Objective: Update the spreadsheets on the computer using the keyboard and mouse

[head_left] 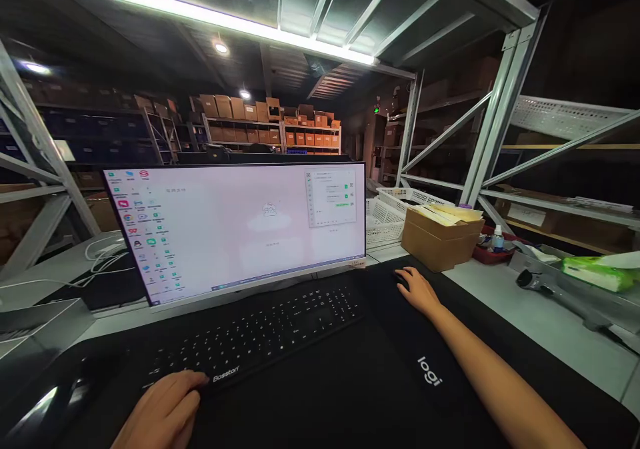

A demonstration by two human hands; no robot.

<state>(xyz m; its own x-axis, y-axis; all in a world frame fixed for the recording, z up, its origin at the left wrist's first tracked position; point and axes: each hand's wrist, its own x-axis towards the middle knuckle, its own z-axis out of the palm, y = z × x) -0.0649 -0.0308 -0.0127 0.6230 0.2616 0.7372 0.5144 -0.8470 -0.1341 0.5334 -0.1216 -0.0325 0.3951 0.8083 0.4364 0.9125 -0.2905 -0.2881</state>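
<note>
My left hand (163, 409) rests at the near left corner of the black keyboard (265, 329), fingers loosely bent and reaching to its front edge beside the "Bosston" lettering. Nothing shows in that hand. Right of the keyboard, my right hand (419, 292) lies over a dark computer mouse (400, 278), which is mostly hidden under the fingers. Both devices sit on a large black desk mat (320, 396) printed "logi". Behind the keyboard stands a lit monitor (240, 236) with desktop icons at its left and a small chat-like window at upper right.
Right of the monitor are white plastic baskets (383, 221) and a cardboard box (440, 239) with papers on top. Further right lie a handheld scanner (560, 296), a tissue pack (597, 272) and a small bottle (497, 239). Metal shelving (493, 112) frames the desk.
</note>
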